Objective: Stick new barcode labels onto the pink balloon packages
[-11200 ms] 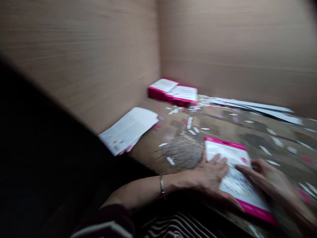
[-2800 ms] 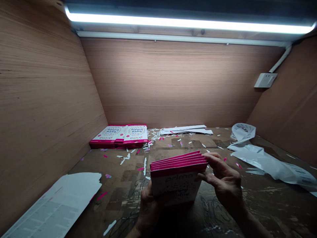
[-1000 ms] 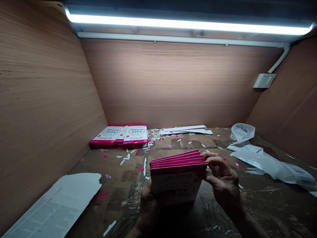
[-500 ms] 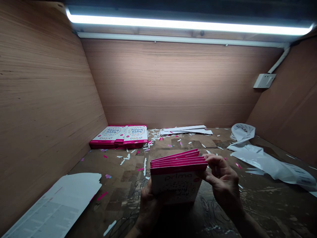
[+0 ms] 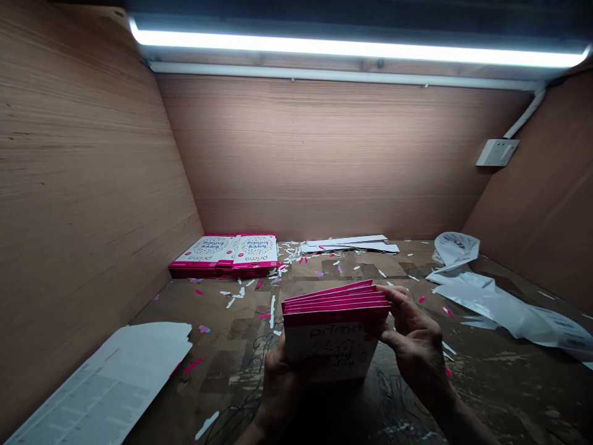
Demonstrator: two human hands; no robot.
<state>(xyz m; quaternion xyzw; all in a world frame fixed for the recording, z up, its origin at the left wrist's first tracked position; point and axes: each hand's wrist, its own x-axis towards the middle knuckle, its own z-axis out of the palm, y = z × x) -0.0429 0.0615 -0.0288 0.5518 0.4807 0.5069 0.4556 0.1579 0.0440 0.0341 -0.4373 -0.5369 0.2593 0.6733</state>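
Note:
I hold a small bundle of folded pink-and-white printed cards [image 5: 331, 337] upright just above the worn wooden bench. Their pink top edges fan out towards the back. My left hand [image 5: 278, 386] grips the bundle from below and behind, fingers closed round its lower left part. My right hand [image 5: 412, 343] pinches the bundle's upper right corner, thumb in front and fingers over the pink edges.
A stack of the same pink cards [image 5: 227, 254] lies at the back left. Flat white sheets [image 5: 349, 243] rest against the back wall. More white printed sheets [image 5: 111, 383] lie front left, crumpled white paper [image 5: 491, 290] at the right. Paper scraps [image 5: 273, 303] litter the bench. A wall socket [image 5: 496, 152] sits on the right panel.
My right fingers have shifted slightly along the fanned pink edges. The bundle stays in about the same place in both hands; much earlier the cards lay flat on the bench.

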